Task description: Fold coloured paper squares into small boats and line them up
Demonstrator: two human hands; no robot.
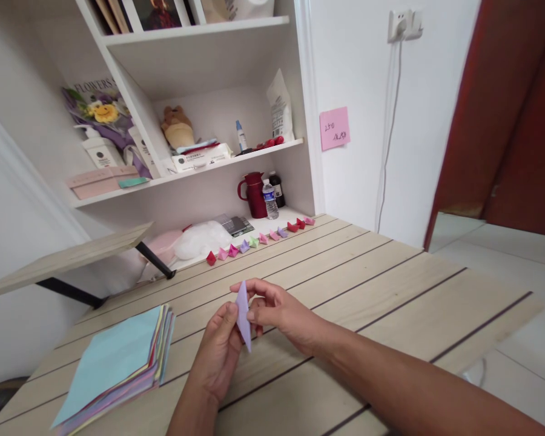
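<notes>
Both my hands meet over the wooden table point(390, 290), pinching a small folded piece of lilac paper point(243, 315) held upright between them. My left hand point(218, 354) grips its lower edge with thumb and fingers. My right hand point(279, 312) pinches its upper part from the right. A stack of coloured paper squares point(118, 360), light blue on top, lies at the left of the table near my left forearm. A row of several small folded paper pieces point(258, 239) in red, pink, purple and green lines the table's far edge.
White shelves point(236, 157) behind the table hold a dark red jug point(254, 194), a water bottle point(269, 200), a plush toy, tissues and boxes. A pink sticky note point(334, 128) hangs on the wall. A second wooden tabletop point(63, 257) juts in at left. A red door stands at right.
</notes>
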